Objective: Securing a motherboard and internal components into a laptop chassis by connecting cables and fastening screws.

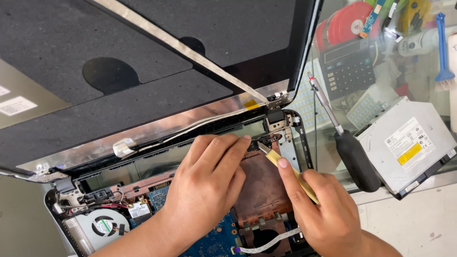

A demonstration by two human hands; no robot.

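An opened laptop lies before me, its lid (143,57) tilted back and its base (281,157) stripped to the boards. My right hand (323,209) grips a yellow-handled tool (290,171), index finger along its shaft. The metal tip touches the base just under the right hinge (278,119). My left hand (209,176) rests flat on the base beside it, fingertips reaching toward the tool tip. A blue circuit board (214,240) shows below my palms, and a fan (102,226) sits at the lower left.
A black-handled screwdriver (350,152) lies on the glass tabletop right of the laptop. Beside it rests a removed optical drive (409,143). Further back are a calculator (347,66), a red round spool (345,24) and a blue brush (443,52). A white ribbon cable (266,242) curls near my right wrist.
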